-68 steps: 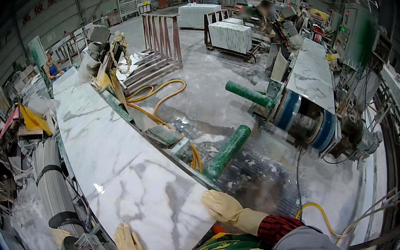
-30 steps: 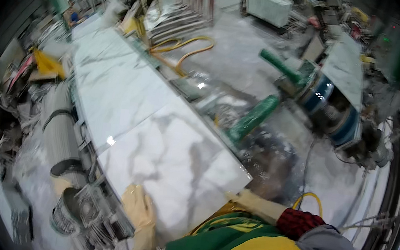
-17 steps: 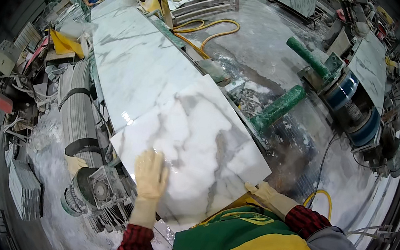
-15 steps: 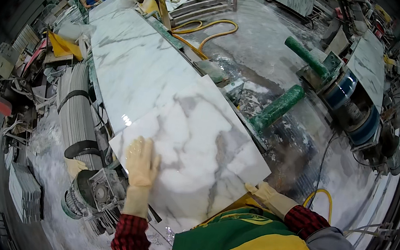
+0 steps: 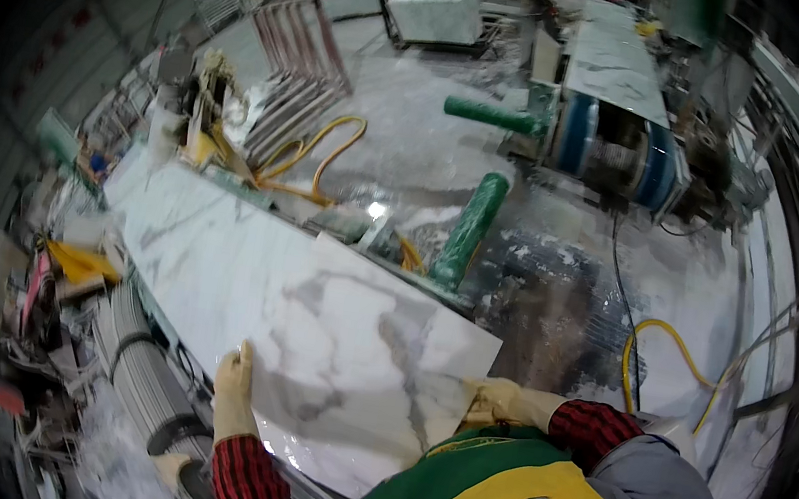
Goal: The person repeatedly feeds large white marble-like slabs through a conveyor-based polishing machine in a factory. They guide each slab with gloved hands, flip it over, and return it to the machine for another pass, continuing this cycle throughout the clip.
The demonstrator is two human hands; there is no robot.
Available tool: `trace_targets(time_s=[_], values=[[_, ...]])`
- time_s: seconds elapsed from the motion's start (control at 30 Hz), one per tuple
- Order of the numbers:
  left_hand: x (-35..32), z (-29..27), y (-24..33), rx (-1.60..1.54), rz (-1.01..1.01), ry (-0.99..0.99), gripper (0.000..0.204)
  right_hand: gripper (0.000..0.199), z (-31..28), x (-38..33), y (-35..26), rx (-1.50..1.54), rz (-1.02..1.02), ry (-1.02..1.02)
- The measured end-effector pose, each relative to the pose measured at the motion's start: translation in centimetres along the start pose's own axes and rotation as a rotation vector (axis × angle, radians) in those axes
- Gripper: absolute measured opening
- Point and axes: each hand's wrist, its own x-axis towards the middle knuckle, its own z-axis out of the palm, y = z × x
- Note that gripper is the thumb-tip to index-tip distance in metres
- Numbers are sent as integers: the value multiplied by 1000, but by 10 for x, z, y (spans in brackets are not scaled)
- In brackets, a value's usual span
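Observation:
A white marble slab (image 5: 347, 344) with grey veins lies before me, its near end by my apron. My left hand (image 5: 232, 391), in a pale cream glove, grips the slab's left edge. At the near right corner my right hand (image 5: 497, 402), gloved alike, is closed on the slab's edge, its fingers partly hidden. Beyond and under this slab a longer white marble surface (image 5: 190, 232) runs away to the far left. A green and yellow apron (image 5: 460, 480) covers my front and hides part of the near edge.
Right of the slab, a green roller (image 5: 473, 229) sticks out over the wet floor. Farther off stands a conveyor end with blue-banded drums (image 5: 614, 152). A yellow hose (image 5: 656, 329) lies at the right. A grey ribbed bundle (image 5: 146, 373) runs along the left; slatted racks (image 5: 305, 45) stand behind.
My left hand has gone from lying flat on the slab to gripping its left edge. The view has swung right. My right hand stays at the near right corner.

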Motion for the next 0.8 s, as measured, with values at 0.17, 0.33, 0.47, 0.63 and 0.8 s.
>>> trace_targets(time_s=[0.17, 0.33, 0.47, 0.63, 0.8], values=[[-50, -31, 36, 65, 41, 53, 89, 51, 6, 1, -13, 785, 385, -82], [-109, -79, 69, 33, 189, 227, 77, 45, -20, -14, -21, 761, 297, -41], [-157, -85, 118, -293, 255, 308, 64, 41, -79, -26, -24, 748, 189, 114], [-200, -45, 197, -646, 339, 339, 48, 39, -210, -61, -77, 829, -154, 282], [-148, 69, 248, -650, 447, 456, 48, 47, -392, -56, -74, 635, -461, 561]])
